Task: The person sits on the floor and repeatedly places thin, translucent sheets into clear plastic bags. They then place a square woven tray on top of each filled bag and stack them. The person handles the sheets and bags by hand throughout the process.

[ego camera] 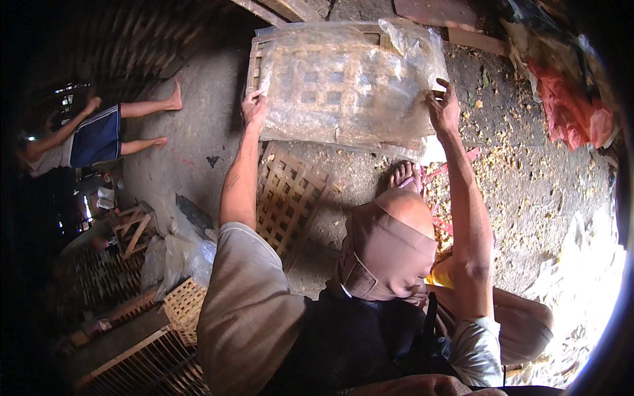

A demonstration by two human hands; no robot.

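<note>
Before me lies a translucent plastic sheet [342, 109] spread over a woven bamboo tray with a wooden frame [254, 64]. The lattice shows through the plastic. My left hand [254, 108] pinches the sheet at its left edge, fingers closed on it. At the right edge, my right hand [442, 106] has its thumb and fingers curled at the plastic; whether they grip it is hard to tell. The sheet is crumpled at its upper right corner and hangs past the near right corner of the tray.
Another woven bamboo tray [292, 198] lies nearer me on the floor. Yellowish crumbs [520, 193] litter the ground at right, with red plastic [569, 109] beyond. Clear plastic bags [178, 257] and slatted racks [148, 361] stand at left. A person [94, 133] is farther off at left.
</note>
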